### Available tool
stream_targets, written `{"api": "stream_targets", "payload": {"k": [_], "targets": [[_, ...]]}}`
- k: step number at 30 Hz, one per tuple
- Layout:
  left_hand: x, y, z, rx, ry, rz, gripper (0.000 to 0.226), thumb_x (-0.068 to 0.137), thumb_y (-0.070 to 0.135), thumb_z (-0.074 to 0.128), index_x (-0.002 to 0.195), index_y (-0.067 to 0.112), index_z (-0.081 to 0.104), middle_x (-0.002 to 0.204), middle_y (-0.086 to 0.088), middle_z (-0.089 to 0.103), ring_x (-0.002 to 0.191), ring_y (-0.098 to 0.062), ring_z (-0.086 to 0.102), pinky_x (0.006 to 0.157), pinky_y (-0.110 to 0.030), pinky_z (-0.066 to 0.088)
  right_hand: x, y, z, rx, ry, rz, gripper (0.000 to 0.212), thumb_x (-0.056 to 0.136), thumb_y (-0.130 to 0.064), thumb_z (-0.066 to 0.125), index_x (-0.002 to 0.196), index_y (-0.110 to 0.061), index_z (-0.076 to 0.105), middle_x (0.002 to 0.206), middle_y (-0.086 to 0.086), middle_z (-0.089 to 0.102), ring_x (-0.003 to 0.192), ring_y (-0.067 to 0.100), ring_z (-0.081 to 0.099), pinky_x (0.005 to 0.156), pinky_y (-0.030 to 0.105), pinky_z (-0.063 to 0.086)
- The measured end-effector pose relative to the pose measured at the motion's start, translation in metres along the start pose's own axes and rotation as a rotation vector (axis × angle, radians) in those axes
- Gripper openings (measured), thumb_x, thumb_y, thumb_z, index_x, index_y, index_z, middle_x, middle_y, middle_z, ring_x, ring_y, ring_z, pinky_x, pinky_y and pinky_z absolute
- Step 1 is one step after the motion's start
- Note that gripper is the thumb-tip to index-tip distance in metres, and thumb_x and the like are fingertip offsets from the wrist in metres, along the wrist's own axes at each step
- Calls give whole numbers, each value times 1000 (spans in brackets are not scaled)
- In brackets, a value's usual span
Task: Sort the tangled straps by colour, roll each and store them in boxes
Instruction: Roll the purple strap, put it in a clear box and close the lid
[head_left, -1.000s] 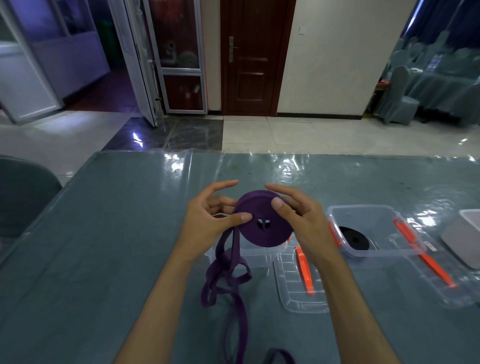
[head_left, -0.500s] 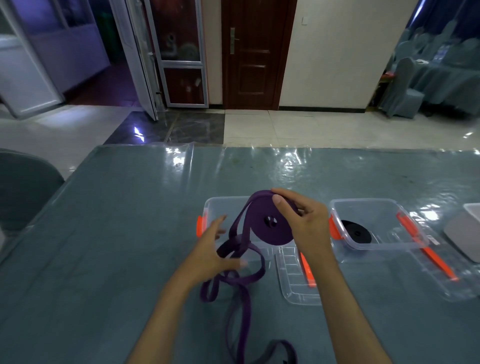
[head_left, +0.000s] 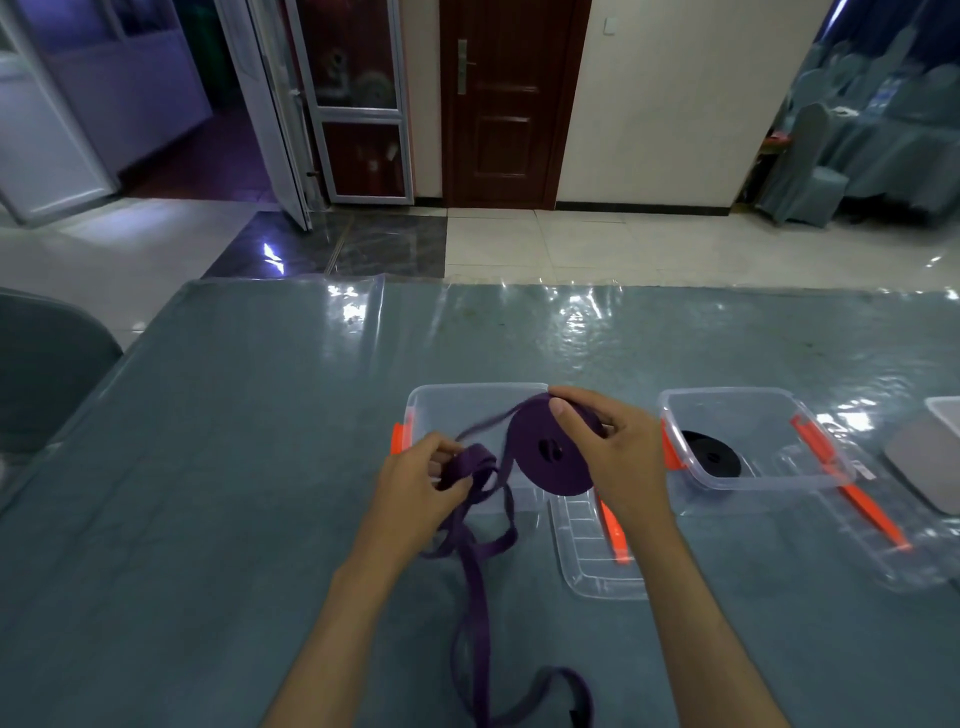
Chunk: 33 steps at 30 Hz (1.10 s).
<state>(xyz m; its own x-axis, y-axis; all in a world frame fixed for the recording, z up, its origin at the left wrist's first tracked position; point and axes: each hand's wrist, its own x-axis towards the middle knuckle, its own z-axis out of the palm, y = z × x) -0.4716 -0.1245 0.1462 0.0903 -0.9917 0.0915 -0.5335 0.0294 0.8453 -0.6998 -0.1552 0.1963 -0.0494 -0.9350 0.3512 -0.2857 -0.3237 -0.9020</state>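
Over box (head_left: 431, 410) | R hand (head_left: 618, 457) grips purple roll (head_left: 540, 457) | L hand (head_left: 415, 483) now pinches loose strap (head_left: 475, 587)

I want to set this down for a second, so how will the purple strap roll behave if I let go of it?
The purple strap roll would likely loosen: only the right hand grips it. It is round, so on edge it may roll. The loose tail looks floppy, pinched by the left hand, and could drag.
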Motion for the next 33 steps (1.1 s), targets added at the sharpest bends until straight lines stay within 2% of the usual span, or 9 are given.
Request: {"api": "stream_targets", "payload": {"k": [4, 8, 11, 15, 21, 24, 28, 30, 33], "targets": [[1, 22, -20, -58, 15, 83, 22, 84, 16, 85, 96, 29, 73, 91, 15, 76, 89, -5, 72, 81, -24, 61, -4, 9, 10, -139, -39, -22, 19, 93, -27, 78, 109, -37, 79, 94, -34, 73, 92, -10, 70, 80, 13, 58], [-8, 44, -34, -280, 42, 47, 21, 87, 14, 84, 100, 21, 70, 90, 6, 79, 83, -15, 76, 76, -27, 62, -5, 17, 17, -258, -83, -47, 17, 93, -32, 77, 110, -35, 80, 93, -41, 66, 90, -16, 67, 81, 9, 54], [-12, 53, -41, -401, 70, 15, 21, 87, 15, 84, 100, 19, 68, 97, 3, 80, 89, -18, 78, 79, -30, 63, -6, 24, 18, -289, -109, -26, 16, 93, -29, 78, 108, -31, 82, 90, -42, 65, 88, -18, 66, 84, 7, 52], [-13, 56, -55, -473, 118, 4, 24, 86, 13, 85, 104, 15, 69, 104, 3, 80, 92, -23, 79, 83, -34, 64, -8, 33, 15, -387, -132, -3, 15, 92, -31, 79, 106, -30, 83, 93, -25, 76, 78, -15, 65, 77, -1, 46], [-15, 50, -74, -493, 154, 9, 24, 82, 11, 86, 98, 20, 70, 101, -1, 80, 88, -31, 78, 87, -47, 61, -8, 38, 8, -468, -131, 27, 17, 92, -32, 78, 107, -28, 83, 99, -10, 81, 84, 6, 72, 77, 9, 51], [-14, 45, -82, -428, 86, 0, 24, 83, 8, 86, 99, 17, 70, 99, -3, 80, 87, -31, 78, 85, -44, 61, -6, 37, 4, -434, -107, 37, 17, 91, -32, 79, 107, -27, 83, 99, -9, 81, 87, 10, 75, 83, 24, 59], [-16, 36, -86, -319, -88, -22, 24, 82, 1, 84, 97, 15, 70, 96, -6, 79, 81, -20, 73, 76, -34, 61, -3, 31, -3, -394, -80, 30, 19, 92, -32, 78, 110, -26, 82, 99, -10, 81, 87, 5, 73, 82, 17, 58], [-18, 31, -86, -307, -184, -25, 26, 83, -1, 82, 96, 19, 72, 95, -7, 79, 85, -20, 73, 80, -33, 62, -2, 27, -6, -356, -67, 41, 19, 92, -32, 78, 111, -29, 81, 100, -14, 79, 88, 1, 72, 80, 13, 57], [-16, 24, -78, -194, -274, 14, 27, 84, 0, 81, 99, 21, 75, 101, 2, 78, 98, -14, 74, 95, -27, 57, -1, 21, -10, -284, -86, 70, 19, 93, -32, 78, 112, -32, 80, 99, -18, 77, 91, -1, 71, 79, 21, 62]]}}
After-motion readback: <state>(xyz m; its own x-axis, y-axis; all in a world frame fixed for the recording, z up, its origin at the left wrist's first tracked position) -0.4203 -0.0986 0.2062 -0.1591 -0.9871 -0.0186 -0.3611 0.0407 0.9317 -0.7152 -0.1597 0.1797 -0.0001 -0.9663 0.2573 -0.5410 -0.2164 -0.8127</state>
